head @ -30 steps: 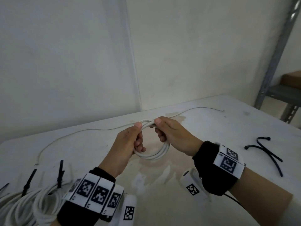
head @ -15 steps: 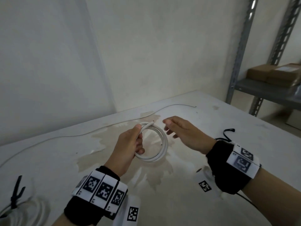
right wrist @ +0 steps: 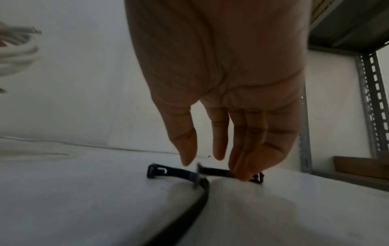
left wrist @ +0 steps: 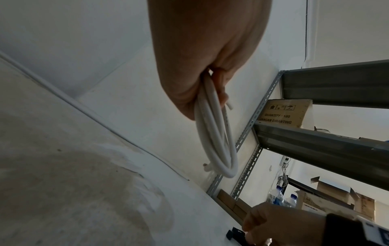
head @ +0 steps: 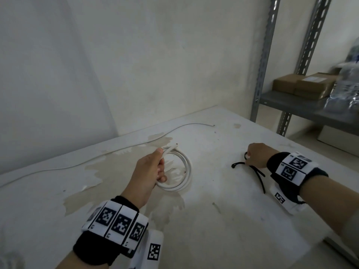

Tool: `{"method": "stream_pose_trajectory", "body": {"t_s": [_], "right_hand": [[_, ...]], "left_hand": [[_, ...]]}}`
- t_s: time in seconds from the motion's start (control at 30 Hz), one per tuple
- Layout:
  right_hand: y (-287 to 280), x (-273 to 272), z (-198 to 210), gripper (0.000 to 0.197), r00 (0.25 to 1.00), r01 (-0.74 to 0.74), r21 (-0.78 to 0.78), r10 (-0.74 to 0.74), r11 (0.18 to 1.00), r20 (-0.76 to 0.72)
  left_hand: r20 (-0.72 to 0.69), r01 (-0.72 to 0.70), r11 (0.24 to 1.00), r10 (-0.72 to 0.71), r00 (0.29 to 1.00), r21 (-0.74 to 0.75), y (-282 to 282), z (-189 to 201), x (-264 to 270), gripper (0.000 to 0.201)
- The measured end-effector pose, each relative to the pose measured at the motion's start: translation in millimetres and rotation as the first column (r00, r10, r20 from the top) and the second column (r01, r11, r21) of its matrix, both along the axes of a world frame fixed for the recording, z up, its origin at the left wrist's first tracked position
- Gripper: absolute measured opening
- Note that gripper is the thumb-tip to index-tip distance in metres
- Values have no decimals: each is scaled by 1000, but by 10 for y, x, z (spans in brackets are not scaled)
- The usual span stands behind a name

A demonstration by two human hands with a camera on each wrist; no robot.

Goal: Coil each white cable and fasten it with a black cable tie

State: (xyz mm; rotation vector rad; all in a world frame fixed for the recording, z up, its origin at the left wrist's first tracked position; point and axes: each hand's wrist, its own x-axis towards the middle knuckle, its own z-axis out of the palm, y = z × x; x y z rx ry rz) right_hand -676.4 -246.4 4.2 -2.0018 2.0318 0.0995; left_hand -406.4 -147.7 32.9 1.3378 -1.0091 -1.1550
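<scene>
Left hand (head: 150, 171) grips round white coil (head: 179, 172); right hand (head: 256, 155) touches thin black ties (head: 252, 169).

white cable (head: 182, 171), black cable ties (head: 252, 171)

The right hand (head: 256, 155) covers where its fingertips (right wrist: 244, 173) meet the black cable ties (head: 252, 170) (contact or pinch, unclear). At three o'clock, plastic bottles (head: 347, 88) blur past the edge. The left hand (head: 149, 171) hides part of the coil (head: 182, 177).
</scene>
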Motion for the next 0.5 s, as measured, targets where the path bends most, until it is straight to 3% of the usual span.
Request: {"method": "stream_pose_trajectory", "body": {"t_s": [0.13,0.2,0.33,0.5], "right_hand": [[-76,58,-31,10,995,-7,66,13,998,-94],[-104,96,-40,13,997,-3,50,7,999,-79],[-146,150,-41,37,997,56,-61,-53,997,62],[-121,292,64,28,921,182,-159,-111,970,374]], "left_hand": [[8,-10,1000,10,1000,4,-7,-10,31,37],[13,-14,1000,14,1000,4,-6,-15,51,36],[18,-24,1000,24,1000,7,5,-28,96,36],[26,-46,999,46,999,-5,22,-2,206,36]]}}
